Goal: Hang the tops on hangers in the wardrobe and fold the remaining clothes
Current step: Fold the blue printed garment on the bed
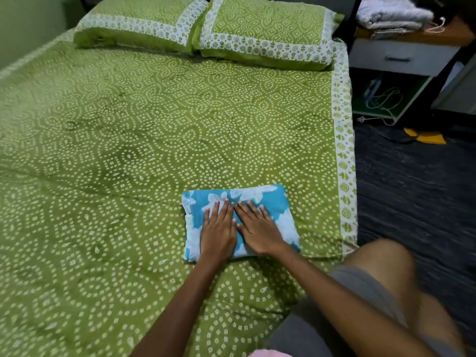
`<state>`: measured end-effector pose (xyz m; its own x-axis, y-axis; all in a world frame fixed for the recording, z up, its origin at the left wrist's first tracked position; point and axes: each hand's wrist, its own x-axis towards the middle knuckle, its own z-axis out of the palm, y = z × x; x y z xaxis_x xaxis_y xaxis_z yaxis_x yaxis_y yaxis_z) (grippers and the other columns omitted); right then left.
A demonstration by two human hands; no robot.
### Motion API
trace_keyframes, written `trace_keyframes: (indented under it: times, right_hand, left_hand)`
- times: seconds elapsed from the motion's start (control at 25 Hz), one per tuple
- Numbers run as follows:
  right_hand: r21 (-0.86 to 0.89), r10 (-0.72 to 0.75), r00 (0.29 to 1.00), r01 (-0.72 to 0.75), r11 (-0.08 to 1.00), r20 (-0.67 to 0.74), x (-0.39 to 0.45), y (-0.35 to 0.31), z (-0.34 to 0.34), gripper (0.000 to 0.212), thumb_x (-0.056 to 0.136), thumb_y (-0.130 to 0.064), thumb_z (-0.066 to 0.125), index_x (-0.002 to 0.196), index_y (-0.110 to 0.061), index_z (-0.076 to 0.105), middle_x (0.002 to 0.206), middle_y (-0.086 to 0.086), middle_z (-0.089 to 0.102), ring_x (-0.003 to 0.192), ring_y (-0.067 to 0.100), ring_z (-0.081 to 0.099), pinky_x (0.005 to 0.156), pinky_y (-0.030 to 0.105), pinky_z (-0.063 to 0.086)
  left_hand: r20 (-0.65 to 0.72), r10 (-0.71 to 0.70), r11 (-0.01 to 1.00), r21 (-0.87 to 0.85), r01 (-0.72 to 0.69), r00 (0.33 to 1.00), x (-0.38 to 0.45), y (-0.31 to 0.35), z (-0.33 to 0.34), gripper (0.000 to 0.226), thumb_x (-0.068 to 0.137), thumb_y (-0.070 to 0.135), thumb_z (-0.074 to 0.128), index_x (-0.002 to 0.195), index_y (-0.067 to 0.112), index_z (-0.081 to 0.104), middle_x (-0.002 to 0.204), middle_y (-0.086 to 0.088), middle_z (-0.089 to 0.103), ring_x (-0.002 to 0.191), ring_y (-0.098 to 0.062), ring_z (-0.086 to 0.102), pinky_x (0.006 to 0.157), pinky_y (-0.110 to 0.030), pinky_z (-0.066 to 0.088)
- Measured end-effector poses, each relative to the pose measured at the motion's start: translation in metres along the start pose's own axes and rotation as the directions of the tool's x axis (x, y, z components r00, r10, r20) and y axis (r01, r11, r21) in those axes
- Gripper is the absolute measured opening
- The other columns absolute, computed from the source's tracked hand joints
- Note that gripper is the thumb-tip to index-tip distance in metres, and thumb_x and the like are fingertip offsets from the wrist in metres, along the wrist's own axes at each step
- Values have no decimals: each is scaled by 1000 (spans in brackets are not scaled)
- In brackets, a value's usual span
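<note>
A folded blue garment with a white flower print [273,199] lies as a neat rectangle on the green patterned bed [128,150], near the bed's right edge. My left hand [219,228] lies flat on its left half with straight fingers. My right hand [257,228] presses flat on the middle, beside the left hand, fingertips nearly touching. Neither hand grips the cloth.
Two green pillows [206,29] sit at the head of the bed. A bedside table [401,57] with folded white cloth [391,14] stands at the back right, cables beneath it. A yellow object [425,136] lies on the dark floor. My knee [381,266] is beside the bed.
</note>
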<state>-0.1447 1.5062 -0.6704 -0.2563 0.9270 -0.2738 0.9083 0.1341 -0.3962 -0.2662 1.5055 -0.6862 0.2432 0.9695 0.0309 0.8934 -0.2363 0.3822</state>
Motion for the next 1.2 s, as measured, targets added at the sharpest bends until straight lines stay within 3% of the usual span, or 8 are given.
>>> trace_keyframes:
  times: [0.16, 0.32, 0.52, 0.6, 0.68, 0.8, 1.0, 1.2]
  right_hand:
    - [-86, 169, 969, -187, 979, -180, 42, 34, 7, 62, 97, -54, 18, 151, -24, 7, 159, -4, 2, 145, 18, -8, 116, 40, -12]
    - [189, 449, 836, -408, 893, -316, 44, 35, 1, 80, 93, -59, 30, 150, -8, 5, 158, 7, 3, 146, 22, -3, 116, 39, -8]
    - [432, 626, 703, -475, 767, -337, 10, 31, -3, 83, 85, -50, 57, 143, 0, 26, 146, 16, 35, 133, 30, 34, 109, 36, 26]
    - [675, 722, 675, -462, 575, -153, 6, 34, -15, 68, 74, -43, 73, 125, -5, 50, 123, 12, 58, 105, 27, 59, 87, 36, 51]
    - [900, 679, 718, -384, 206, 151, 0, 43, -36, 46, 72, -26, 79, 109, -6, 61, 98, 9, 69, 73, 20, 66, 55, 28, 55]
    - [866, 401, 792, -501, -6, 461, -16, 61, -61, 38, 78, -19, 73, 111, -5, 61, 84, 10, 72, 74, 24, 68, 63, 33, 56]
    - [910, 399, 827, -412, -48, 396, -34, 93, -82, 28, 83, -19, 67, 106, -5, 59, 78, 10, 73, 75, 26, 68, 67, 38, 55]
    - [995, 523, 848, -93, -20, 90, -45, 142, -125, 37, 83, -9, 67, 119, -7, 56, 74, 1, 73, 64, 16, 70, 52, 29, 56]
  left_hand:
    - [-41, -218, 962, 162, 222, 975, 29, -23, 3, 75, 83, 59, 5, 148, 26, 24, 157, -4, 17, 145, -25, 7, 109, -46, -18]
    - [0, -503, 859, 109, 500, 865, 37, -29, -12, 73, 92, 62, 17, 150, 19, 9, 156, -20, 6, 143, -35, 5, 114, -50, 4]
    - [-54, -568, 821, -109, 561, 821, 15, -25, -24, 79, 92, 49, 47, 144, -5, 20, 142, -25, 36, 130, -36, 35, 107, -41, 28]
    - [19, -596, 749, -347, 564, 803, 21, -37, -32, 62, 86, 41, 61, 130, 0, 49, 129, -17, 55, 116, -32, 53, 98, -37, 41]
    - [238, -598, 460, -680, 571, 765, 24, -48, -39, 44, 79, 29, 73, 116, 7, 63, 113, -12, 67, 94, -26, 66, 80, -34, 53]
    - [543, -371, 63, -794, 604, 753, 19, -50, -53, 38, 82, 17, 71, 116, 10, 58, 108, -17, 68, 88, -31, 68, 70, -41, 59]
    - [351, -285, 211, -885, 416, 892, 31, -10, -55, 37, 90, 17, 61, 124, 12, 48, 109, -10, 66, 87, -22, 68, 65, -32, 59]
    - [133, -230, 356, -910, 210, 964, 76, 58, -48, 40, 93, 21, 56, 129, 9, 43, 121, -7, 60, 103, -21, 63, 82, -36, 55]
